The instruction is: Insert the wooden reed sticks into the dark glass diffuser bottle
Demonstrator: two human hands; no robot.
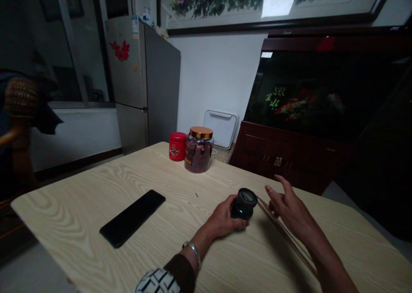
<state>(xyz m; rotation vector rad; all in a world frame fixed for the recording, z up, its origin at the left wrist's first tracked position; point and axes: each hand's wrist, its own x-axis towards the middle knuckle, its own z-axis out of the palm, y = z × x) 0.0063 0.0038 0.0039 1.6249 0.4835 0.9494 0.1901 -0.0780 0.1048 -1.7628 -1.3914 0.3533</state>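
My left hand [225,220] is wrapped around a small dark glass jar with a round dark lid [247,196]. The jar [242,212] is tilted slightly, close to the wooden tabletop. To its right is my right hand [288,209], with the thumb and index finger apart and the other fingers partly curled. Nothing shows between its fingertips. Two thin brown sticks [286,237] run diagonally below and beside that hand, from near the jar toward the wrist. Whether the hand touches them cannot be made out.
On the pale wooden table [80,198], a black phone [132,218] lies at left. A red canister [177,147] and a copper-lidded jar of dried flowers [198,153] stand at the far edge. Behind are a grey refrigerator [162,82], a white panel-like appliance [220,129] and a dark aquarium cabinet [273,149].
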